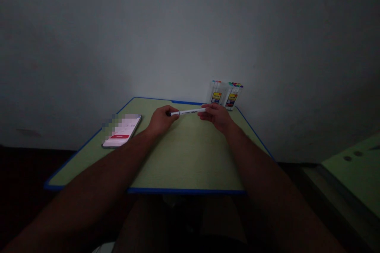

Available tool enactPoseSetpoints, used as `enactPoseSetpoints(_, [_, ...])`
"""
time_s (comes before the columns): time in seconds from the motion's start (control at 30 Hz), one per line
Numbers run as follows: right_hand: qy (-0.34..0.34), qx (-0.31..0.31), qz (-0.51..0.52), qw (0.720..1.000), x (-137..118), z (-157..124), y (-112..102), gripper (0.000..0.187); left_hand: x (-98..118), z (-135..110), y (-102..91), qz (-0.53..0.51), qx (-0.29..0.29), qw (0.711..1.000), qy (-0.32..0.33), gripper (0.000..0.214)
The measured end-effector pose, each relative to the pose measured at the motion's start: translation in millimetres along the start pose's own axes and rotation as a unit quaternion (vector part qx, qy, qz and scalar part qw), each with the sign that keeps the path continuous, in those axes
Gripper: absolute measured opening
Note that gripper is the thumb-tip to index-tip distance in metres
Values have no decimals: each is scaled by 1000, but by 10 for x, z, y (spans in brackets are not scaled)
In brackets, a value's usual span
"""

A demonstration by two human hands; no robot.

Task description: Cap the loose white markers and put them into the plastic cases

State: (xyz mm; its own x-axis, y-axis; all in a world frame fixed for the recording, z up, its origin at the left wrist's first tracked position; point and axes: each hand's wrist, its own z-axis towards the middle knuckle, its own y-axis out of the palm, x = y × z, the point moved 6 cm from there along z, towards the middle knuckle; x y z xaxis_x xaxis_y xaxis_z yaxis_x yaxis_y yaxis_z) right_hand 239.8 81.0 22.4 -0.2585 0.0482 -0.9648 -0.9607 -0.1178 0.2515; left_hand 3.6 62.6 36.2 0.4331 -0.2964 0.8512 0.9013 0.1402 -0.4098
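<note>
A slim white marker pen with dark print on its barrel lies level between my two hands, above the table. My left hand pinches its left end, where a dark tip shows at the thumb. At the opposite end, the fingers of my right hand are closed around the barrel. Behind my right hand stand two clear plastic marker cases with yellow labels, the right case showing several coloured caps on top.
The light green table has a blue edge and stands against a grey wall. A phone with its screen lit lies on the left side. Another green panel is at the far right.
</note>
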Motion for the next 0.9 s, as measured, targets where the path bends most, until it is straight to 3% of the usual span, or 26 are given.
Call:
enactPoseSetpoints(0.4, [-43,8,1,999,-47,36,-80,9,-51,17,3,-37,9,999,-11,15])
enactPoseSetpoints(0.9, [-38,53,-46,997,-44,27,-123,13,27,-12,-41,-27,25,999,-3,14])
